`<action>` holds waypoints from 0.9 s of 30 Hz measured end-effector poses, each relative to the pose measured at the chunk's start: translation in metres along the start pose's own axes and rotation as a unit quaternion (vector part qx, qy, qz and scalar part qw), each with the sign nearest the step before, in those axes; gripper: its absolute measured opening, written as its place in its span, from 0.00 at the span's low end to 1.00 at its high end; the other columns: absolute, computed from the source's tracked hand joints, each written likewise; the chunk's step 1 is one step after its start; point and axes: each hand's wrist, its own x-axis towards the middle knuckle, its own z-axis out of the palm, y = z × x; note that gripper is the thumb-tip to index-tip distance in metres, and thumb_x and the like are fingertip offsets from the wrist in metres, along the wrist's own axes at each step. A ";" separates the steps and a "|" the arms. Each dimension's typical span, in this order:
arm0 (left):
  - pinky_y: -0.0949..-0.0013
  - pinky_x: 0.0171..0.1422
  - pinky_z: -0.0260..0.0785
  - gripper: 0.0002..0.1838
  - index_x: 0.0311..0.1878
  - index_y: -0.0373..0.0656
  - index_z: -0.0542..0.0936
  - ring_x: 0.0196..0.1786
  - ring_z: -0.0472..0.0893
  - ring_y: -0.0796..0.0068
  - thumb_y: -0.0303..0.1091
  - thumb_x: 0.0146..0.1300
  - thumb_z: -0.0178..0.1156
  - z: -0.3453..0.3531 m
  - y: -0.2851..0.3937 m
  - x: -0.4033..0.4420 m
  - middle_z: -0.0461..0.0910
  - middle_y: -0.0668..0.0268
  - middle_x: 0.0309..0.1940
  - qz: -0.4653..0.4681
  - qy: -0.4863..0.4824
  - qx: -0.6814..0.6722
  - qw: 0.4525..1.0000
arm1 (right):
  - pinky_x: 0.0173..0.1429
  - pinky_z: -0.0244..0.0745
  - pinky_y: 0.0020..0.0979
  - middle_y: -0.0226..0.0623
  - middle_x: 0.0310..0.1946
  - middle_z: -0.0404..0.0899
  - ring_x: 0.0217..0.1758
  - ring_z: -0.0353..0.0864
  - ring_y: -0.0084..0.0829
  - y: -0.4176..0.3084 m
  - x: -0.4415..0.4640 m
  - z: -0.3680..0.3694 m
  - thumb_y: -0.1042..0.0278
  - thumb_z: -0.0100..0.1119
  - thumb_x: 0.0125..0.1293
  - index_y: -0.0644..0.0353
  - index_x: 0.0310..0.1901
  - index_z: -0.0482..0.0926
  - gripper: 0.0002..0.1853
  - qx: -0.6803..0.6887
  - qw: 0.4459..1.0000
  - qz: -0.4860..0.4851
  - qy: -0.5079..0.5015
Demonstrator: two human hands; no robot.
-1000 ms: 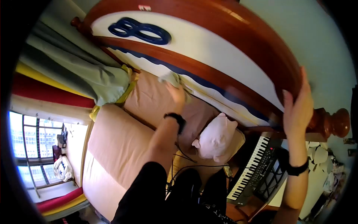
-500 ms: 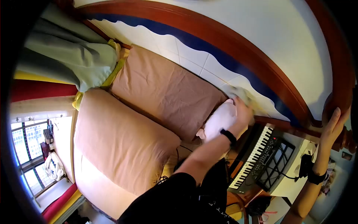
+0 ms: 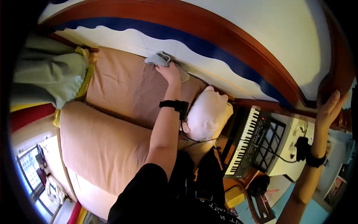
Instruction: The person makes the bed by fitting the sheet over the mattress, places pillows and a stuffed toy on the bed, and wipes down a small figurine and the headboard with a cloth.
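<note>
My left hand (image 3: 169, 71) is closed on a grey-green cloth (image 3: 158, 59) against the lower white panel (image 3: 123, 37) of the headboard, just above a brown pillow (image 3: 123, 80). A black strap with a small box circles that wrist. At the far right my right hand (image 3: 330, 108) rests by the end of the headboard's red-brown frame (image 3: 223, 30), thumb apart from the fingers and nothing seen in it. A wavy dark blue strip (image 3: 179, 44) runs across the panel.
A white plush pillow (image 3: 207, 114) lies right of the brown pillow; a larger peach one (image 3: 104, 145) lies nearer. Cables hang by my left arm. A keyboard (image 3: 244, 143) stands to the right, a curtain (image 3: 48, 78) hangs left, and a yellow object (image 3: 235, 196) is below.
My left hand with the cloth first went right to beside the plush pillow, then came back left along the panel. The view has shifted, and my right hand stays by the headboard's right end.
</note>
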 end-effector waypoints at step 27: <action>0.49 0.60 0.61 0.24 0.45 0.22 0.71 0.54 0.68 0.35 0.33 0.50 0.59 0.155 -0.048 -0.285 0.69 0.32 0.49 0.137 -0.326 -0.036 0.935 | 0.52 0.70 0.40 0.52 0.48 0.75 0.49 0.75 0.48 -0.021 -0.004 0.002 0.56 0.55 0.62 0.63 0.58 0.66 0.27 0.098 0.978 -0.123 0.136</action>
